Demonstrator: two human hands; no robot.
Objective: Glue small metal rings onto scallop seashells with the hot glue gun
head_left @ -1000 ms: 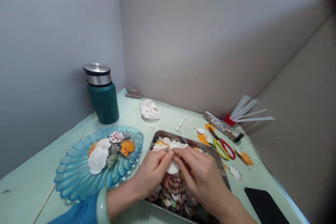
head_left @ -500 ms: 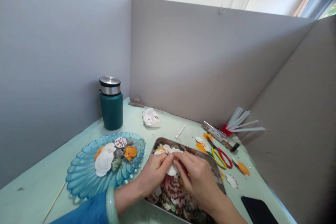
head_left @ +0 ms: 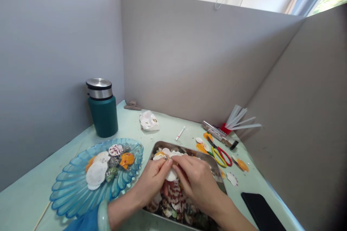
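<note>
White shell [head_left: 171, 176]: is sitting where both hands are meeting, just above the heap of shells [head_left: 166, 210] in the metal tray [head_left: 216, 168].
Left grip [head_left: 151, 177]: is pinching the white shell near its upper edge.
Right grip [head_left: 199, 175]: is meeting the other fingertips at that edge, seemingly grasping there too; the detail between them is too small to make out.
Slip: fingertips are covering little of the shell, so a twist could be sending it down into the heap below the grip, where similar shells would be hiding it.
Crack: squeezing too hard from both sides could be chipping the rim.
Striped shell [head_left: 176, 197]: is lying below the grip, likely taking the knock of any drop.
Blue dish [head_left: 73, 189]: is standing left of the grip, holding more shells, its edge near the pale bangle [head_left: 103, 216]; an outward sweep could be nudging it.
Scissors [head_left: 216, 148]: are lying right of and beyond the grip on the tabletop [head_left: 168, 122], crowding that side.
Green bottle [head_left: 103, 117]: is standing well beyond the grip, leftward, obstructing nothing near.
</note>
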